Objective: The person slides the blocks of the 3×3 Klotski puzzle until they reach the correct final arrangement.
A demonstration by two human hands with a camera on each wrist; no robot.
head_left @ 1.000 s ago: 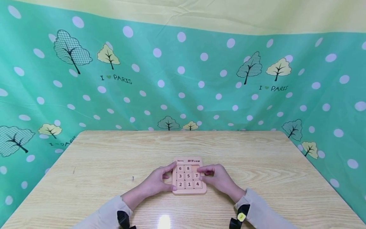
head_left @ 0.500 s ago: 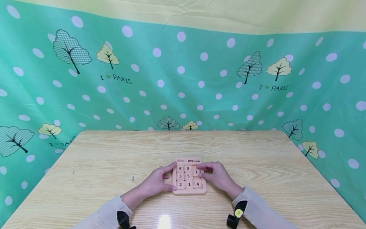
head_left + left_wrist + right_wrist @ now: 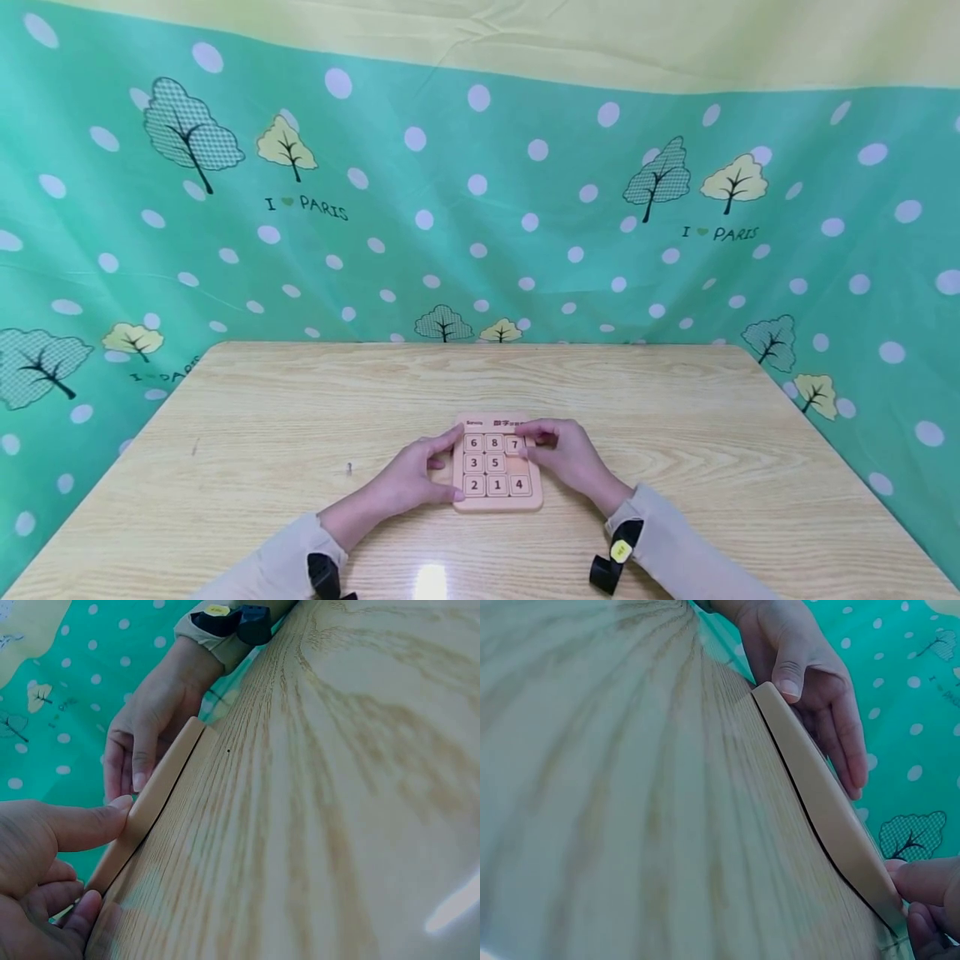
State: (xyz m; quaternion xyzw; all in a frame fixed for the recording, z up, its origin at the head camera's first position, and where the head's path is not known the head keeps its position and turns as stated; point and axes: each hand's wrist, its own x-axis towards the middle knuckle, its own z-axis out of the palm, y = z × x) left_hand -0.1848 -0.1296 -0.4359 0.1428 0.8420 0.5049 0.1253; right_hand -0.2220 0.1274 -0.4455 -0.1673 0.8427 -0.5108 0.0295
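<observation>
A pinkish sliding number puzzle (image 3: 497, 504) lies flat on the table, its tiles reading 6, 8, 7 on top, 3 and 5 in the middle, 2, 1, 4 below. The gap is at the right end of the middle row. My left hand (image 3: 414, 473) grips the puzzle's left side, thumb at the lower corner and a finger at the upper. At the tile numbered 7 (image 3: 514, 444), my right hand (image 3: 567, 457) has its index finger at the top and thumb at the lower right. Both wrist views show the puzzle's side edge (image 3: 154, 799) low on the wood.
The pale wooden table (image 3: 300, 400) extends around the puzzle on all sides. A green dotted cloth (image 3: 480, 225) printed with trees hangs behind and beside it. Black straps with small devices (image 3: 611, 562) sit on the wrists.
The 7 tile has slid up from the middle row to the top right corner, with my right hand moving along. The gap is now below it. My left hand stays put.
</observation>
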